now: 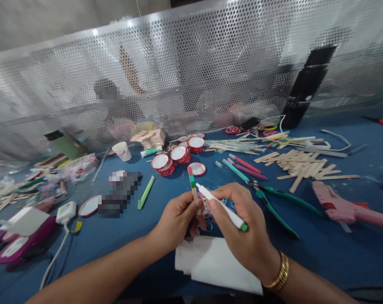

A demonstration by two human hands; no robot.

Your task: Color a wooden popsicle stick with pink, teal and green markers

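Note:
Between the thumb and fingers of my left hand (pixel 180 215) stands a popsicle stick (pixel 192 182), tilted slightly, its upper part coloured in red, teal and green bands. My right hand (pixel 242 219) grips a white marker with a green end (pixel 225 207). The marker's tip is at the stick's edge just below the green band; whether it touches I cannot tell. Tangled coloured threads (pixel 215 211) lie behind and below the hands, partly hidden by them. Under my wrists lies a folded white cloth or paper (pixel 219 264).
Green-handled pliers (pixel 273 207), a pink glue gun (pixel 343 207) and a pile of popsicle sticks (pixel 300 166) lie right. Red-and-white round tins (pixel 166 164) stand ahead, before a perforated metal screen (pixel 210 76). A light-green marker (pixel 146 192) and a white charger with cable (pixel 66 212) lie left.

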